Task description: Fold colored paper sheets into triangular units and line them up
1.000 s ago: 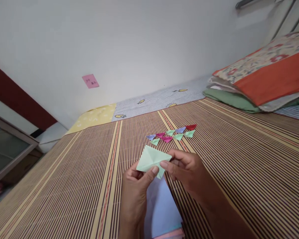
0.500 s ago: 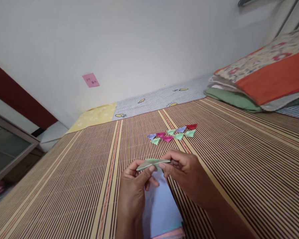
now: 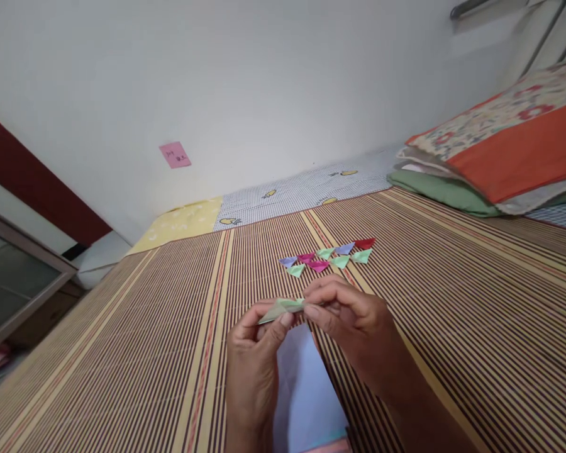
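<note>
A light green folded paper point(image 3: 283, 308) is pinched between both my hands, held almost flat and edge-on above the striped bamboo mat point(image 3: 453, 302). My left hand point(image 3: 255, 358) grips its left end with thumb and fingers. My right hand point(image 3: 353, 321) grips its right end. Just beyond my hands lie several small folded paper triangles point(image 3: 327, 257) in green, pink, purple and red, set in two short rows. Under my wrists lies a stack of paper sheets point(image 3: 306, 390) with a pale blue sheet on top.
A white wall with a pink sticky note point(image 3: 175, 154) rises behind the mat. Stacked pillows and folded bedding point(image 3: 495, 151) sit at the right. A checked sheet point(image 3: 302, 189) and a yellow cloth point(image 3: 179, 220) line the wall. A glass-fronted cabinet point(image 3: 14, 277) stands at the left.
The green paper was open and facing me a second ago; it has since been folded down flat and narrow between my fingers. Both hands have closed in on it.
</note>
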Demonstrator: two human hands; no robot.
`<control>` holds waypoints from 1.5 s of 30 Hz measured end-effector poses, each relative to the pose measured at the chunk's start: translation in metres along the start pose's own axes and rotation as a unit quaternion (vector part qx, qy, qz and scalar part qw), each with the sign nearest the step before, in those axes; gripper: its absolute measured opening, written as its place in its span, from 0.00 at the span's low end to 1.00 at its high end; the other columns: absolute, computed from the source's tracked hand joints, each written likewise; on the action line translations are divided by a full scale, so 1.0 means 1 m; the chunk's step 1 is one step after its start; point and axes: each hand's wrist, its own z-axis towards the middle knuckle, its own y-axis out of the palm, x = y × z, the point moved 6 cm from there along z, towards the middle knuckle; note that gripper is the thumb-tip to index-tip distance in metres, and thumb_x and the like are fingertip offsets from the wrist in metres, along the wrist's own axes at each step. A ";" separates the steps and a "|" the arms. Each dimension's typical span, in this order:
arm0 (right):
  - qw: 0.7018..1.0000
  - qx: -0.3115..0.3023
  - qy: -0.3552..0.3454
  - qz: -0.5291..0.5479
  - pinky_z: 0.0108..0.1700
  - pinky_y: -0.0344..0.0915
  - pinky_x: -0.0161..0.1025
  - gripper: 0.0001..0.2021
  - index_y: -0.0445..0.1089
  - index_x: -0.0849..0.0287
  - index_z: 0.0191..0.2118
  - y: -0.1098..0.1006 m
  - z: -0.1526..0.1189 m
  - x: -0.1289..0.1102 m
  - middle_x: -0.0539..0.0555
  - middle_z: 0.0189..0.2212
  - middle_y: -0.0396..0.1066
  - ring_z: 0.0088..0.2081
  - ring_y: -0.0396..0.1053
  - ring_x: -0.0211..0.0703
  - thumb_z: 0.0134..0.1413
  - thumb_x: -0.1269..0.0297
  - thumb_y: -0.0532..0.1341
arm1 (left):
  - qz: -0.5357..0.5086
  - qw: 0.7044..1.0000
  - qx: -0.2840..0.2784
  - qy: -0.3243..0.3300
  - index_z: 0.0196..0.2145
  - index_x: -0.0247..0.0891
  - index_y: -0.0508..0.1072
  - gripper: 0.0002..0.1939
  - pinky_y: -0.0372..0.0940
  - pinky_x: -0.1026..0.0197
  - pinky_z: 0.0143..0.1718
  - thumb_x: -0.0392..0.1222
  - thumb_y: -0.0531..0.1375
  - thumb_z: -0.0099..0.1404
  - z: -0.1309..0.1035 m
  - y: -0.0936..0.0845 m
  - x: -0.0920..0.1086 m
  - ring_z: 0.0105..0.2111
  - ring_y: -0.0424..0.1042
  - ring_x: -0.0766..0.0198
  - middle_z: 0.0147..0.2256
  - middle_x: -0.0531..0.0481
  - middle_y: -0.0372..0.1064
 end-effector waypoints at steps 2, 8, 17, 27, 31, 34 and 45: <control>1.000 0.006 0.011 0.013 0.44 0.71 0.39 0.05 0.76 0.56 0.32 0.000 0.000 0.001 0.53 0.37 0.73 0.42 0.73 0.43 0.61 0.66 0.67 | 0.012 1.000 -0.007 0.009 0.34 0.41 0.83 0.04 0.69 0.63 0.44 0.40 0.73 0.59 0.000 -0.001 0.002 0.38 0.77 0.63 0.36 0.52 0.80; 0.999 0.015 0.005 -0.033 0.42 0.71 0.40 0.05 0.77 0.56 0.33 0.003 -0.003 -0.004 0.54 0.39 0.73 0.41 0.73 0.45 0.60 0.64 0.67 | 0.043 0.999 -0.008 0.016 0.34 0.40 0.84 0.04 0.68 0.66 0.42 0.40 0.72 0.61 0.001 -0.006 0.004 0.37 0.75 0.64 0.35 0.52 0.77; 0.996 0.026 0.087 -0.022 0.43 0.70 0.42 0.09 0.74 0.57 0.28 0.003 -0.004 0.016 0.57 0.44 0.76 0.44 0.75 0.48 0.58 0.62 0.66 | 0.136 0.988 -0.006 0.079 0.32 0.40 0.83 0.01 0.67 0.66 0.35 0.38 0.70 0.61 -0.003 0.003 0.019 0.34 0.73 0.63 0.34 0.50 0.75; 0.996 0.055 0.042 -0.054 0.41 0.66 0.40 0.09 0.72 0.56 0.28 0.004 -0.006 -0.005 0.51 0.34 0.76 0.37 0.73 0.43 0.61 0.66 0.64 | 0.274 0.940 0.062 0.194 0.24 0.42 0.79 0.09 0.68 0.54 0.49 0.38 0.69 0.62 -0.017 0.012 0.037 0.53 0.73 0.48 0.53 0.44 0.76; 0.991 0.080 -0.011 -0.106 0.41 0.66 0.39 0.09 0.71 0.56 0.29 0.003 -0.007 -0.012 0.50 0.33 0.76 0.37 0.74 0.43 0.61 0.68 0.63 | 0.247 0.949 0.078 0.179 0.28 0.43 0.79 0.05 0.69 0.53 0.50 0.40 0.70 0.61 -0.020 0.014 0.036 0.59 0.69 0.45 0.61 0.45 0.70; 0.987 0.086 -0.038 -0.130 0.40 0.66 0.38 0.09 0.71 0.56 0.29 0.002 -0.008 -0.013 0.50 0.33 0.76 0.37 0.74 0.42 0.62 0.69 0.63 | 0.181 0.969 0.093 0.141 0.38 0.44 0.82 0.06 0.72 0.54 0.49 0.41 0.70 0.61 -0.020 0.009 0.027 0.54 0.74 0.48 0.57 0.44 0.74; 0.986 0.081 -0.053 -0.132 0.39 0.67 0.35 0.10 0.69 0.56 0.28 0.005 -0.009 -0.016 0.48 0.31 0.75 0.35 0.74 0.39 0.62 0.70 0.62 | 0.154 0.959 0.159 0.176 0.29 0.41 0.84 0.02 0.75 0.67 0.35 0.38 0.73 0.56 -0.017 0.000 0.027 0.33 0.80 0.62 0.31 0.50 0.81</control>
